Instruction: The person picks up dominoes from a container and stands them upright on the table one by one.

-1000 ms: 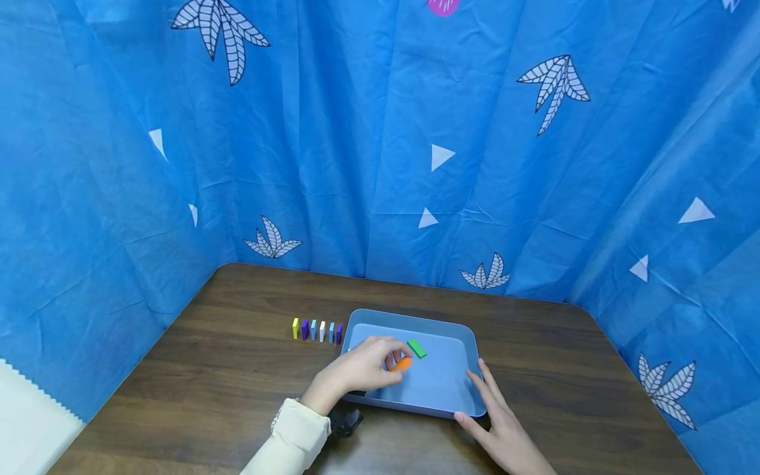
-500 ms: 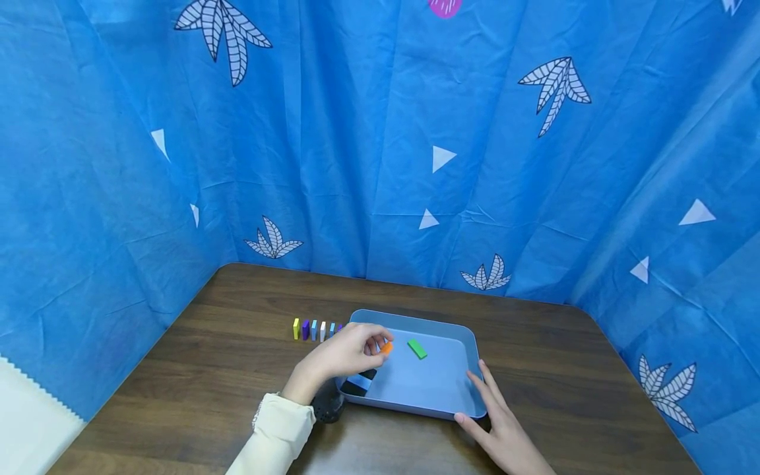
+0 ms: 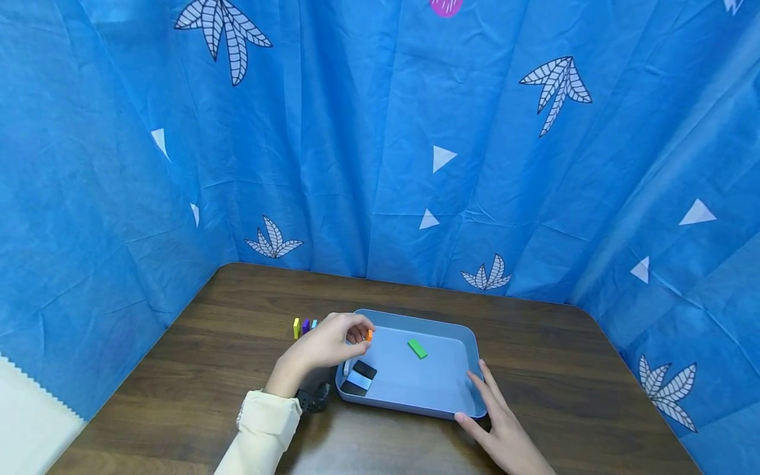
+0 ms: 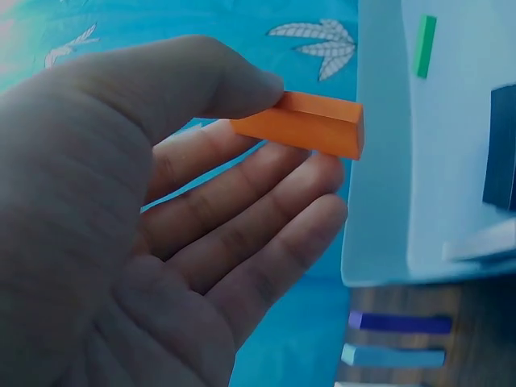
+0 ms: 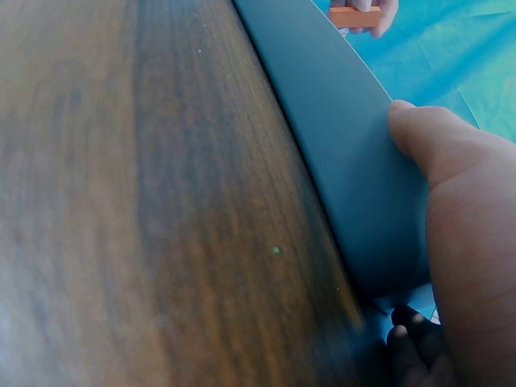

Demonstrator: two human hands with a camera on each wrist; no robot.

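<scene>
Near the far left corner of the tray point(image 3: 427, 379), I see the orange block point(image 3: 369, 335) pinched between the left hand's point(image 3: 332, 340) thumb and fingers. The right hand point(image 3: 501, 432) touches the tray's right end, fingers extended. Inside lies a green block point(image 3: 417, 349); left of the tray, a yellow block point(image 3: 296, 328) stands on the tabletop point(image 3: 208, 369).

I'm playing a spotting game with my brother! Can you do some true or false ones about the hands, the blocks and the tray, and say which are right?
1. The left hand holds an orange block. True.
2. The right hand touches the tray. True.
3. The green block lies outside the tray. False: the green block lies inside it.
4. The right hand grips the yellow block. False: the yellow block stands on the table.
</scene>
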